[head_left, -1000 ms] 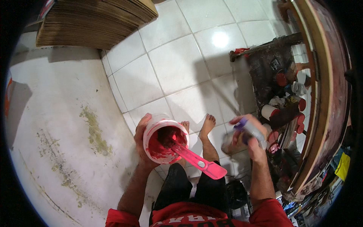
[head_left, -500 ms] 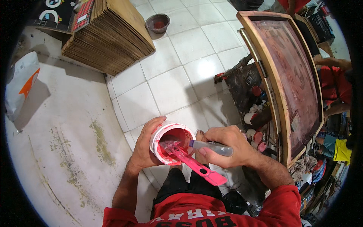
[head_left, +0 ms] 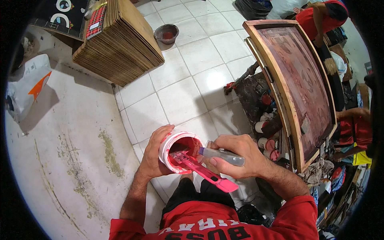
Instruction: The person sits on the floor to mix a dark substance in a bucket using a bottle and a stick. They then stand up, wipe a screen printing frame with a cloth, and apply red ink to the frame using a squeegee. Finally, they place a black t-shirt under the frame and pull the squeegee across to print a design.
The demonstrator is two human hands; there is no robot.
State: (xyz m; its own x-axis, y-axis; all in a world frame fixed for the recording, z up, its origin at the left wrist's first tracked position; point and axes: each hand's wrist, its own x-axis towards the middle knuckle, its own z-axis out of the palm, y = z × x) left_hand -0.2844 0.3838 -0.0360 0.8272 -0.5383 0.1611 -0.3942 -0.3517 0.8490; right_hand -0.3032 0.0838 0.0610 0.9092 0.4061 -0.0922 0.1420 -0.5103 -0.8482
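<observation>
So I had both hands busy here. Left hand (head_left: 154, 151) was clamped around the left side of the tub (head_left: 162, 153), which was held up over the floor (head_left: 180, 96) with its mouth tipped up at my camera. Red paint (head_left: 194, 146) was smeared all over the inner wall, and some had got onto the rim too. The spatula (head_left: 206, 172) leaned across the near right part of that rim, blade end down inside, pink handle poking out, nobody gripping it.

Right hand (head_left: 249, 154) was clamped on a small see-through bottle (head_left: 223, 156), thumb along the near side, purple end aimed at the tub's mouth. Couldn't tell if that tip was touching the right edge of the rim or sitting just off it, and couldn't see anything coming out.

Looked like a dosing step to me, so imo doing it well came down to three things: getting the purple tip properly inside the rim so drips landed in the paint, squeezing gently in small amounts, and not bumping the spatula, since a loose handle hanging out that far could easily have swung or slid. A firm left grip mattered just as much.
</observation>
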